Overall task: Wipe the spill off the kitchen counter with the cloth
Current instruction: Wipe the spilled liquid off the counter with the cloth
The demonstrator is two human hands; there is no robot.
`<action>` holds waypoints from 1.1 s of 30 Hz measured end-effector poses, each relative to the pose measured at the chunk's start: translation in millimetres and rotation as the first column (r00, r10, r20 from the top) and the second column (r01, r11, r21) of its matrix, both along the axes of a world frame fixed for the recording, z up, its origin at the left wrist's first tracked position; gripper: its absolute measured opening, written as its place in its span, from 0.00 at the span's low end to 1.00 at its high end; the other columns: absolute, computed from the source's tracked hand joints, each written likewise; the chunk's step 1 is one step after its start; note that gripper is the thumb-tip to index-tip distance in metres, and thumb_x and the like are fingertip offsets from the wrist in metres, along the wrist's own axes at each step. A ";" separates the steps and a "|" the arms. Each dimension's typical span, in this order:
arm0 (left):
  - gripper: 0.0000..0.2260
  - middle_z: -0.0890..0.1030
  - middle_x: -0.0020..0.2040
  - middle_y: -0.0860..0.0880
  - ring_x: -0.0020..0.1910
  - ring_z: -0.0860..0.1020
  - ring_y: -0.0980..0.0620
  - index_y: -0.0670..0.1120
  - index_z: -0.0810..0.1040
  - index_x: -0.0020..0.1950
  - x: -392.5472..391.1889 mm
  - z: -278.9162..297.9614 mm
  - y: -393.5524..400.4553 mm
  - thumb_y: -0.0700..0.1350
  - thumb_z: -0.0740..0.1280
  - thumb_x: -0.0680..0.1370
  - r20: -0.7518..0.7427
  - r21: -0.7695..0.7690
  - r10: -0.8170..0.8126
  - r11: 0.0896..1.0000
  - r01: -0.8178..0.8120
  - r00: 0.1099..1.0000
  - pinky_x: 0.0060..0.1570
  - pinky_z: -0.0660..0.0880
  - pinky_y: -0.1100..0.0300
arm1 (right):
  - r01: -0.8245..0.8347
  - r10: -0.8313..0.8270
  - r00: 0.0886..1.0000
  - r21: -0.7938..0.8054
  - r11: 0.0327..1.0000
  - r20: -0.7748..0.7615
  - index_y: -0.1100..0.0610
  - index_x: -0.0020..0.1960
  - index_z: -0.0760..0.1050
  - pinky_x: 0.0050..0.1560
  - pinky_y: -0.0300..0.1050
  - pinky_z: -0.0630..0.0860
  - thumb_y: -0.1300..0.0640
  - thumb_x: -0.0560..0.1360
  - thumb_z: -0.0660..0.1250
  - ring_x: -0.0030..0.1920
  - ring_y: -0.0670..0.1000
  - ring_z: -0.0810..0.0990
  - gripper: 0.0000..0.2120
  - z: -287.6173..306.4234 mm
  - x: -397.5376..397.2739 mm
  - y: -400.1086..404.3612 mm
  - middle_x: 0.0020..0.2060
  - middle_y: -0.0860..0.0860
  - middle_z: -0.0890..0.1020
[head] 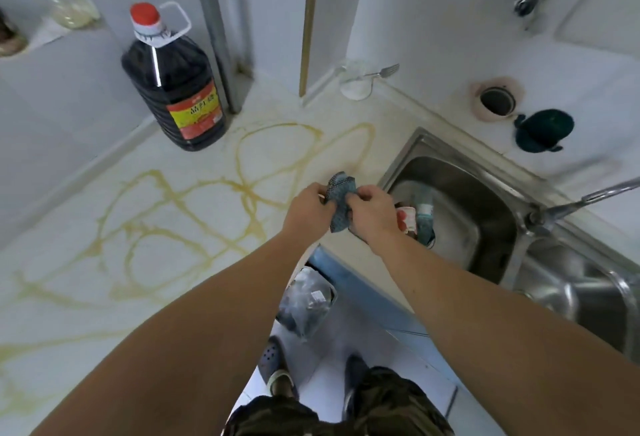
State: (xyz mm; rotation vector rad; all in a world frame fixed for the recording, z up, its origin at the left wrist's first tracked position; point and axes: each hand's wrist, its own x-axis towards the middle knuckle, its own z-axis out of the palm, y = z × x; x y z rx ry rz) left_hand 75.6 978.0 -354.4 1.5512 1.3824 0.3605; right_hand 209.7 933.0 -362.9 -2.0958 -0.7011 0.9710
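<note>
A big jug (173, 89) of dark liquid, red cap on, stands at the back of the counter (86, 214); bottles lie in the sink (460, 193). Both arms reach forward, the left hand (308, 209) and right hand (370, 214) pinching the bunched blue cloth (341, 198) between them above the counter's front edge, beside the sink. Yellowish spill (194, 200) loops across the open counter to the left.

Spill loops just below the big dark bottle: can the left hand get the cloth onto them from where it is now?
Probably yes. The left hand grips the cloth together with the right hand, above the counter. Nothing stands between them and the spill; the bottle sits behind it.
</note>
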 end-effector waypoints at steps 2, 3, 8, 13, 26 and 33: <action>0.03 0.86 0.46 0.47 0.45 0.85 0.44 0.50 0.79 0.52 7.4 -2.4 6.0 0.43 0.68 0.80 0.110 -0.102 0.092 0.991 -0.081 0.990 0.44 0.81 0.50 | 0.049 -0.049 0.999 0.036 0.998 0.001 0.53 0.52 0.80 0.49 0.54 0.84 0.53 0.79 0.70 0.49 0.56 0.84 0.04 5.7 2.2 9.6 0.46 0.53 0.84; 0.05 0.87 0.46 0.46 0.45 0.85 0.43 0.52 0.79 0.49 11.6 -2.5 7.0 0.42 0.68 0.79 0.164 -0.160 0.151 0.979 -0.125 0.975 0.43 0.81 0.50 | 0.073 -0.072 0.997 0.052 0.996 -0.016 0.54 0.52 0.79 0.48 0.53 0.83 0.55 0.80 0.69 0.49 0.56 0.84 0.03 7.0 3.5 12.8 0.46 0.53 0.84; 0.08 0.84 0.42 0.47 0.41 0.80 0.47 0.51 0.81 0.44 47.4 -7.7 25.8 0.41 0.67 0.81 0.240 -0.308 0.267 0.933 -0.188 0.933 0.46 0.79 0.51 | 0.062 -0.059 0.995 0.038 0.997 -0.078 0.54 0.57 0.78 0.53 0.53 0.84 0.63 0.78 0.67 0.52 0.54 0.84 0.10 2.9 30.6 33.7 0.49 0.53 0.84; 0.04 0.82 0.48 0.46 0.46 0.79 0.46 0.48 0.79 0.52 84.2 -11.8 54.6 0.43 0.64 0.82 0.191 -0.303 0.253 0.934 -0.188 0.948 0.51 0.79 0.47 | -0.098 0.098 0.994 0.002 0.995 0.038 0.50 0.58 0.78 0.57 0.57 0.83 0.60 0.78 0.67 0.51 0.52 0.83 0.11 -10.3 70.2 57.9 0.49 0.49 0.84; 0.13 0.84 0.55 0.40 0.51 0.84 0.41 0.49 0.78 0.61 210.0 -40.4 158.5 0.37 0.67 0.79 0.305 -0.454 0.437 0.848 -0.275 0.846 0.37 0.80 0.58 | 0.021 -0.024 0.964 0.013 1.000 0.265 0.56 0.62 0.77 0.47 0.42 0.72 0.55 0.82 0.66 0.50 0.51 0.79 0.11 -48.3 200.2 171.1 0.52 0.51 0.80; 0.31 0.75 0.71 0.48 0.69 0.73 0.43 0.51 0.66 0.77 187.1 -82.0 196.3 0.52 0.72 0.76 -0.298 -0.022 0.205 0.975 -0.222 0.932 0.67 0.71 0.46 | -0.185 0.195 0.868 -0.067 0.980 0.456 0.56 0.66 0.72 0.54 0.49 0.74 0.60 0.81 0.64 0.56 0.57 0.77 0.13 -88.6 244.8 231.5 0.63 0.57 0.76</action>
